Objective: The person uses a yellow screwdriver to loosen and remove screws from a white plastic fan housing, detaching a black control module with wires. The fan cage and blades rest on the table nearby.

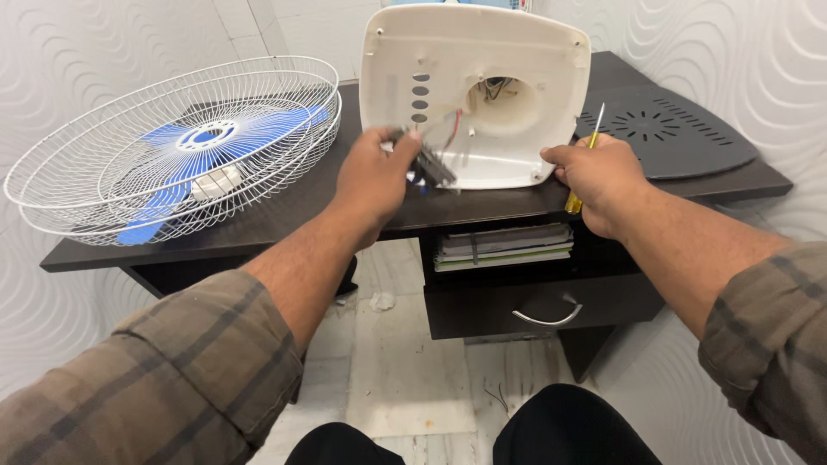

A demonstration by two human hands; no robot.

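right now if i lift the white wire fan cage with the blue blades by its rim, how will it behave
The white wire fan cage with the blue blades is probably light for its size, being mostly open wire. The thin wires may flex under a grip. It overhangs the dark wooden desk at its left end, so a push could tip it off.

Single head-worn view, looking down and forward from close above the dark desk [258,220], both forearms reaching in from the bottom corners, floor below.
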